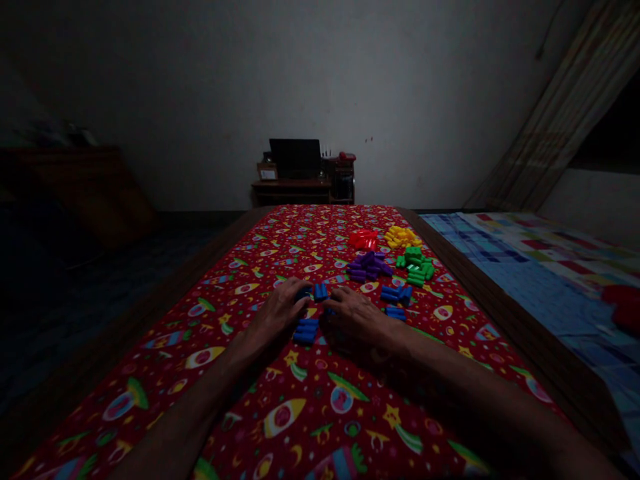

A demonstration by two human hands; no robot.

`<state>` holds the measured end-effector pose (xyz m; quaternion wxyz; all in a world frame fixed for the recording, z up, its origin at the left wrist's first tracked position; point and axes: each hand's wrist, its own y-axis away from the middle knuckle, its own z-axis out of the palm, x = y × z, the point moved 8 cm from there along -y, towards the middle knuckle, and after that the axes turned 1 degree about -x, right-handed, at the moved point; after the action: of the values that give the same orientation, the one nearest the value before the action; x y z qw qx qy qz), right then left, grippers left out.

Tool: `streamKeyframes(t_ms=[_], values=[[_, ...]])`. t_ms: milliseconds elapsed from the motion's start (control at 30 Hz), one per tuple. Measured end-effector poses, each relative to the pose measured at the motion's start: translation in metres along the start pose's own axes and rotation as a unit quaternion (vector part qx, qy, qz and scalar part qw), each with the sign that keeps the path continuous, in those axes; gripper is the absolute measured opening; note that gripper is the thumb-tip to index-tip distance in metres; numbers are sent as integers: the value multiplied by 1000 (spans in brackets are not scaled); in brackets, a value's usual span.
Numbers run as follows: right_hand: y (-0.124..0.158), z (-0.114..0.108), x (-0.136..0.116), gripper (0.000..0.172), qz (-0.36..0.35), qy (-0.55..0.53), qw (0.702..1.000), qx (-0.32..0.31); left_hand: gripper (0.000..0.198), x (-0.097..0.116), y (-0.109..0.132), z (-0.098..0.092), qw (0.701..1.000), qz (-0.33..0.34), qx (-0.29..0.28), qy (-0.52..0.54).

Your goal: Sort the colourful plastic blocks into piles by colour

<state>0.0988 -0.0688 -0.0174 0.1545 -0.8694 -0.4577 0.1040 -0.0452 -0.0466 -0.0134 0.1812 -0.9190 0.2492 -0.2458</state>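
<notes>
Lying between left hand (286,301) and right hand (356,311): blue blocks (321,292); cannot tell grip closure.

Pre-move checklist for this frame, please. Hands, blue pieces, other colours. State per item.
1. Left hand at the blue pieces: ok, fingertips beside the middle cluster.
2. Right hand grip: cannot tell, fingertips too dark.
3. Blue pieces all in one cluster: not ok, some lie between the hands, some nearer the camera, some to the right.
4. Purple pile free of blue: ok.
5. Red pile, yellow pile and green pile unmixed: ok.
</notes>
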Motion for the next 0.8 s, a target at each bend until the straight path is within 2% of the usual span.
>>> streamKeyframes(t_ms=[133, 200, 300, 400, 467, 533, 633, 733, 800], values=[[37, -43, 53, 26, 68, 11, 994, 82, 31, 9, -6, 0, 1000, -1, -4, 9], [58, -62, 79, 24, 119, 23, 987, 102, 33, 16, -8, -1, 1000, -1, -4, 16], [81, -71, 107, 23, 193, 6, 979, 69, 34, 26, -8, 2, 999, 4, -26, 28], [89, -67, 115, 30, 211, -35, 977, 14, 35, 33, -6, 8, 997, 14, -48, 54], [88, -72, 115, 36, 210, -36, 976, 32, 34, 36, -5, 11, 995, 10, -55, 78], [85, -82, 112, 40, 214, -28, 973, 81, 31, 38, -5, 13, 993, -14, -57, 99], [78, -90, 95, 38, 209, -57, 966, 143, 27, 42, -4, 16, 985, -66, -67, 145], [64, -79, 50, 29, 112, -128, 976, 137, 27, 53, -3, 20, 968, -89, -78, 223], [56, -65, 13, 38, 21, -163, 981, 105, 27, 62, -2, 24, 953, -89, -80, 277]])
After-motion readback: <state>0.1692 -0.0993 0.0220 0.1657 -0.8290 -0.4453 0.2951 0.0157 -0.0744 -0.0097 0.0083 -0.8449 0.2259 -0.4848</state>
